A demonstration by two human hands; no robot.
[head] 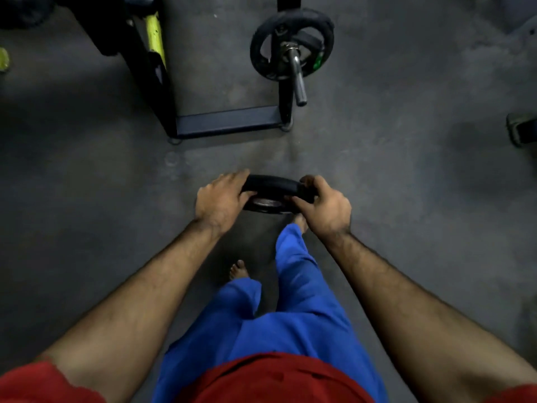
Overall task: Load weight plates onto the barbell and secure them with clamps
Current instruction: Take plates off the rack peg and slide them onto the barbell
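Note:
A small black weight plate [273, 189] is held level in front of me, above my feet. My left hand [220, 203] grips its left edge and my right hand [324, 206] grips its right edge. Farther ahead, the chrome barbell sleeve [298, 82] points toward me. One black plate with grip holes [290, 45] sits on that sleeve, and a metal ring-shaped piece [289, 48] sits against it on the bar. The rest of the bar is hidden behind that plate.
A dark rack frame [229, 122] with a yellow upright [155, 36] stands on the grey floor at the upper left. A dark object [521, 130] lies at the right edge. My bare feet and blue trousers [290, 301] are below the held plate.

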